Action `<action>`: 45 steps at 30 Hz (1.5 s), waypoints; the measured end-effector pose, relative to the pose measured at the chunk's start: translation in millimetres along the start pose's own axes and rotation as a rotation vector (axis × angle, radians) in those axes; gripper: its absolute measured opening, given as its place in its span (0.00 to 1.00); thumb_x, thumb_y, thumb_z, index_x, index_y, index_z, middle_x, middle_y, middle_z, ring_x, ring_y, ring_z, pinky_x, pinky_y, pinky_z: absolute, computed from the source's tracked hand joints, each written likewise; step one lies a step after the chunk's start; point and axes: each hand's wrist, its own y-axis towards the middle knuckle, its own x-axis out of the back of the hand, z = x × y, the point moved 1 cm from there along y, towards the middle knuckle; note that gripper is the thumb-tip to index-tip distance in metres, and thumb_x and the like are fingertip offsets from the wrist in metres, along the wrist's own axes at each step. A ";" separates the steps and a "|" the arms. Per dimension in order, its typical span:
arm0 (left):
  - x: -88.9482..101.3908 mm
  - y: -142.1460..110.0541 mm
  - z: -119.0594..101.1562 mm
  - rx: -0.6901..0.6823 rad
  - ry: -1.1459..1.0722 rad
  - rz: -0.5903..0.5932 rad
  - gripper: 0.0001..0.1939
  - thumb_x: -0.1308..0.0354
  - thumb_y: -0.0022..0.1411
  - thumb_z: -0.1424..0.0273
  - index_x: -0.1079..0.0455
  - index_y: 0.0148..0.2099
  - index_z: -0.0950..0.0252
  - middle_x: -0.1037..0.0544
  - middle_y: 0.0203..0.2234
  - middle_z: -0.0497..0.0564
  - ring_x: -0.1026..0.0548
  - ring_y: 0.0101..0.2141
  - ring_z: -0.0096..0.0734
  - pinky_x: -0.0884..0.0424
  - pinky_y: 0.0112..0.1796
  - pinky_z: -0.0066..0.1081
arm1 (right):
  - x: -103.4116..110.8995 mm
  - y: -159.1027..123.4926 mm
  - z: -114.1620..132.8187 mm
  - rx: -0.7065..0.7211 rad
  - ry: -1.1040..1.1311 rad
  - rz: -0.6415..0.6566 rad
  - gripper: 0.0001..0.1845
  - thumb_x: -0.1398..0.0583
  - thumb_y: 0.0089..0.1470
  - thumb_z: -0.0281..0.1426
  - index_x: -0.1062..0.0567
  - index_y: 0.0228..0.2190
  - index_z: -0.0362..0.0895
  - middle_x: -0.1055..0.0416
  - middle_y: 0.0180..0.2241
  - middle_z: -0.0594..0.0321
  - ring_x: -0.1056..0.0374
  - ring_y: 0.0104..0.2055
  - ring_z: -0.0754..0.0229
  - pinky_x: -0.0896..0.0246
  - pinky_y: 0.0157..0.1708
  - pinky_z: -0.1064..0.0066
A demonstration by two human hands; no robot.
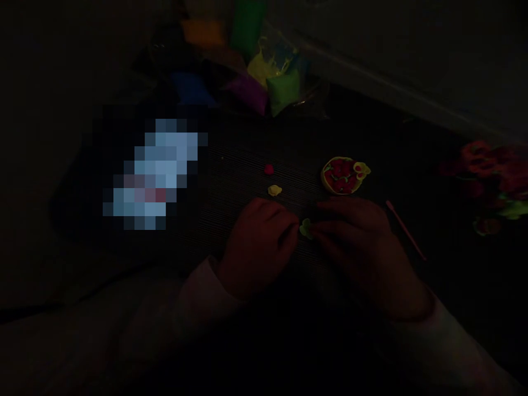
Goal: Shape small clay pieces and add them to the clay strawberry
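In dim light, a small pale-green piece of modelling clay [306, 229] with rounded lobes lies between my two hands. My right hand [363, 247] pinches its right edge between thumb and fingertips. The fingers of my left hand [262, 247] are curled together with the tips at the clay's left edge; what they pinch, if anything, is hidden. Just beyond my left hand are a yellow clay lump [274, 191] and a small red clay ball [269, 169]. Past my right fingers sits a round yellow-rimmed clay piece [342, 188], filled with red and green bits and bearing a yellow bow-like shape.
A pink stick tool [406, 231] lies right of my right hand. Red and orange clay shapes [499, 170] are at the far right. Several coloured clay packets [247, 88] lie at the back. A bright, pixelated screen [157, 173] is at the left on the dark table.
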 end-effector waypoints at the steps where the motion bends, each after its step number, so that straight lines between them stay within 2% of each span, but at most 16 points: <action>1: -0.1 0.0 0.0 -0.002 -0.002 0.001 0.07 0.50 0.57 0.72 0.31 0.34 0.66 0.28 0.29 0.49 0.34 0.33 0.30 0.37 0.38 0.33 | 0.3 0.5 0.4 -0.004 -0.007 0.007 0.06 0.43 0.49 0.28 0.27 0.30 0.45 0.31 0.41 0.58 0.39 0.47 0.54 0.46 0.45 0.55; 8: -1.0 -0.5 0.3 0.018 -0.013 0.009 0.07 0.50 0.57 0.71 0.31 0.34 0.65 0.27 0.29 0.49 0.34 0.34 0.31 0.37 0.38 0.33 | 0.0 2.6 0.2 -0.030 -0.033 0.048 0.05 0.44 0.49 0.30 0.27 0.29 0.47 0.31 0.42 0.61 0.38 0.46 0.55 0.46 0.45 0.56; 28: -2.5 -1.2 0.2 0.004 0.029 0.101 0.09 0.53 0.59 0.68 0.31 0.34 0.64 0.28 0.31 0.48 0.35 0.35 0.32 0.39 0.38 0.35 | 0.0 6.7 3.4 -0.044 -0.033 0.098 0.06 0.45 0.50 0.30 0.27 0.28 0.46 0.30 0.40 0.61 0.37 0.44 0.55 0.47 0.44 0.57; 38: -2.3 -0.9 0.2 0.002 0.031 0.086 0.09 0.52 0.58 0.69 0.31 0.33 0.63 0.28 0.30 0.48 0.34 0.35 0.32 0.38 0.37 0.35 | 1.5 12.0 8.5 -0.029 -0.100 0.136 0.08 0.46 0.50 0.30 0.27 0.26 0.46 0.30 0.38 0.60 0.37 0.42 0.53 0.46 0.41 0.55; 45: -1.7 -1.3 0.8 0.013 0.005 0.080 0.08 0.52 0.58 0.69 0.31 0.35 0.64 0.27 0.31 0.49 0.34 0.35 0.32 0.38 0.38 0.35 | 5.2 6.4 1.1 -0.031 -0.021 0.138 0.07 0.45 0.51 0.32 0.28 0.33 0.48 0.30 0.39 0.62 0.37 0.43 0.57 0.44 0.43 0.59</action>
